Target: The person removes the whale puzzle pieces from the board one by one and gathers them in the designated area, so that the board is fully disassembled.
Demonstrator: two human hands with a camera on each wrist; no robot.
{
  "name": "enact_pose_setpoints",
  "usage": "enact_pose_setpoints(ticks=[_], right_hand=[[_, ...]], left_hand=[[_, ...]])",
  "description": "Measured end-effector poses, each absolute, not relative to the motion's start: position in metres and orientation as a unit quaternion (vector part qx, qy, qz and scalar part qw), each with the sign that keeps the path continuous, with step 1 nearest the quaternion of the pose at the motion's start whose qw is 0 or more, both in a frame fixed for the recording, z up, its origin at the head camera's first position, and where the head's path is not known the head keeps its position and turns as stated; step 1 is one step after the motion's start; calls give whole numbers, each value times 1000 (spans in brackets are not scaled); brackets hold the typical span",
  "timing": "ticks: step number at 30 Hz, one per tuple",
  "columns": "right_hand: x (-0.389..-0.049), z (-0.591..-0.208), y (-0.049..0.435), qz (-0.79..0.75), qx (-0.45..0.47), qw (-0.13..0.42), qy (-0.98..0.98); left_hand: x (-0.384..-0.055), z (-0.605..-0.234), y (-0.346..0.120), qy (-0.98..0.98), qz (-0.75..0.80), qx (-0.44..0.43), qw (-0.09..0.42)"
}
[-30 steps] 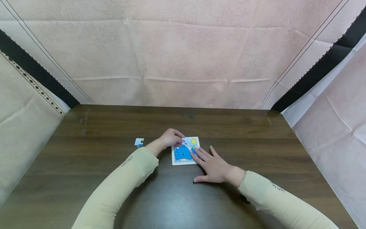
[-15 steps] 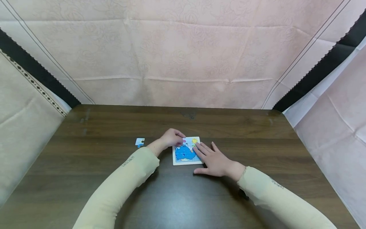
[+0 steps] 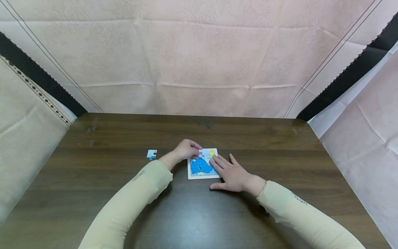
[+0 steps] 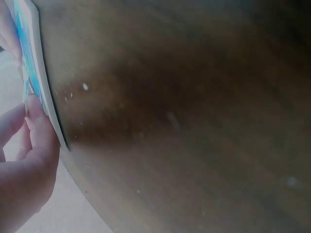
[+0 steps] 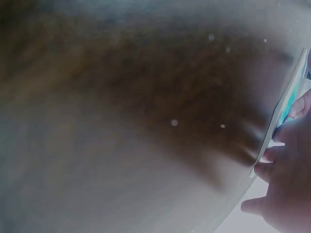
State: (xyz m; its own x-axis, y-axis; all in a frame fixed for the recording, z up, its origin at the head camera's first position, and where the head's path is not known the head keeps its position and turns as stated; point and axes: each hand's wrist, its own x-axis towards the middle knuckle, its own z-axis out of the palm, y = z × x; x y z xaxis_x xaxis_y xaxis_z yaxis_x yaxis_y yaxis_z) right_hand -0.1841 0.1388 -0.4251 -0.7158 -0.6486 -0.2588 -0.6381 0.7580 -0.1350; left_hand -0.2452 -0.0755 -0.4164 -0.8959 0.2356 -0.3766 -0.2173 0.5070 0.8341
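Observation:
A jigsaw puzzle board (image 3: 203, 177) lies flat on the table, showing a blue whale and a yellow sun inside a white border. Over its upper left corner, my left hand (image 3: 186, 149) pinches a thin puzzle piece (image 4: 26, 87) between thumb and fingertip, tilted up from the board in the left wrist view. My right hand (image 3: 234, 177) rests with spread, straight fingers on the board's right side, covering part of the picture. Left of the board sits a loose puzzle piece (image 3: 151, 154), light blue and white, apart from both hands.
The brown wooden table (image 3: 192, 214) extends around the board on all sides. Behind its far edge hangs a pale patterned cloth (image 3: 199, 69), with more cloth at both sides.
My right hand has shifted slightly away from me along the board's right side, fingers still straight. My left hand keeps its pinch at the upper left corner, almost unmoved.

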Motion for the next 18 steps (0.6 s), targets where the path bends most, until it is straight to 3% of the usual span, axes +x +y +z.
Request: enact_pose_setpoints(ticks=[18], right_hand=[[-185, -425, 138, -10, -339, 160, 927]], left_hand=[[-251, -407, -105, 829, 516, -2, 214]])
